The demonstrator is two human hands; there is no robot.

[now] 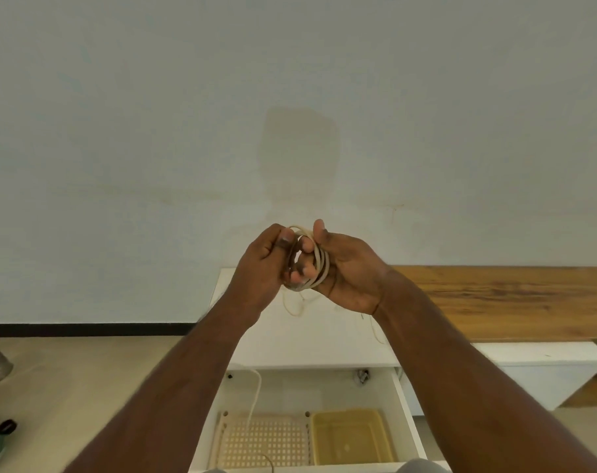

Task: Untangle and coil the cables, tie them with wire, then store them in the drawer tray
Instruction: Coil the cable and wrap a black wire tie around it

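Centre frame: right hand (pixel 348 271) has a closed grip on the coiled cable (pixel 319 264), left hand (pixel 263 264) pinches the tie wire (pixel 295 307); any slack could spring the loops loose above the drawer tray (pixel 353 438)

Both hands raised in front of a pale wall. Right hand (pixel 345 268) is holding a cream cable coil (pixel 319 259) looped around its fingers; left hand (pixel 261 264) is pinching the coil's left side. Loose cable ends are dangling below. Open white drawer (pixel 404 404) underneath is showing 2 trays: perforated cream tray (pixel 266 442), yellow tray (pixel 351 435). Wooden surface (pixel 512 298) at right.
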